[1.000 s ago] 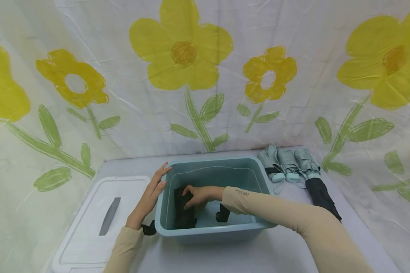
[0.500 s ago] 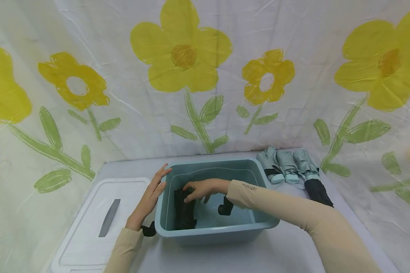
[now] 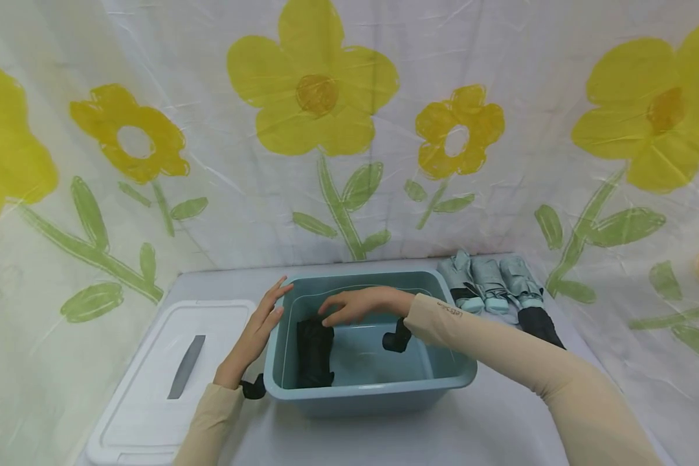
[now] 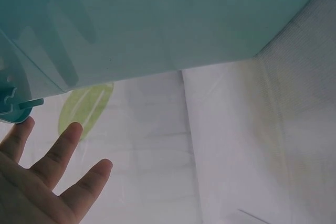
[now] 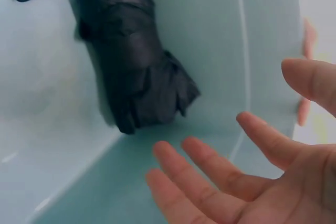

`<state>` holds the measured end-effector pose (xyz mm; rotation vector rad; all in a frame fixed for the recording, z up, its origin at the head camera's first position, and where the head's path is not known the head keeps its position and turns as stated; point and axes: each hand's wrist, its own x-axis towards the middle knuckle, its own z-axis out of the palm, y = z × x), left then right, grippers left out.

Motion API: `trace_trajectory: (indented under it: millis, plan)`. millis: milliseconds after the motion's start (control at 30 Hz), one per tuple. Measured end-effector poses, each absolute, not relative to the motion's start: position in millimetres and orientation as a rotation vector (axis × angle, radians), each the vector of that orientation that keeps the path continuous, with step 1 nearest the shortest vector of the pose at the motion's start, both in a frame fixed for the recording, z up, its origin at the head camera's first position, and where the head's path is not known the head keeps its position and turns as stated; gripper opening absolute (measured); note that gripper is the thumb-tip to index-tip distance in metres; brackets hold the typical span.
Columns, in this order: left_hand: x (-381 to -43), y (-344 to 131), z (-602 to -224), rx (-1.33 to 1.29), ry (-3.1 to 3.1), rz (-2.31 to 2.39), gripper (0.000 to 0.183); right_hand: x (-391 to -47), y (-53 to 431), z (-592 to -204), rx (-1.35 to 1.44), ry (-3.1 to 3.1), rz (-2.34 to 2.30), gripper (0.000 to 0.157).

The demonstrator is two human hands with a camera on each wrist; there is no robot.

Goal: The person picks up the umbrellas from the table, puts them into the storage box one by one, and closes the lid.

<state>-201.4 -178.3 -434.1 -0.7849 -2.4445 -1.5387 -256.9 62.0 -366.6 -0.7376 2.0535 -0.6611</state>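
Note:
A folded black umbrella lies along the left end inside a blue-green plastic bin. Just above the umbrella's far end is my right hand, fingers spread and holding nothing. In the right wrist view that hand is apart from the umbrella, whose wrist loop also shows. My left hand rests against the bin's left rim with its fingers straight. In the left wrist view, a fingertip of the left hand meets the bin's rim beside a small clip-like part.
A white lid with a grey handle lies left of the bin. Behind the bin's right side, several folded umbrellas stand in a row, pale blue-green ones and a black one. A flowered curtain hangs behind the table.
My right hand has let go of the black umbrella, rising up and to the right out of the bin. The umbrella stays in place, and the left hand has hardly moved.

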Motion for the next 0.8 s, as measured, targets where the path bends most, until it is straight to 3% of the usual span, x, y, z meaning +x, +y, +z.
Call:
trace_trajectory:
  millis: [567,800]
  plan:
    - [-201.5,-178.5,-434.7,-0.773,-2.447,-1.534,0.043,-245.9,97.2,-330.2,-0.932,2.148,-0.845,0.043]
    - [-201.4,-178.5,-434.8,-0.785,-2.439,-1.526,0.043,-241.8,116.8,-326.3,-0.988,2.155,-0.979,0.047]
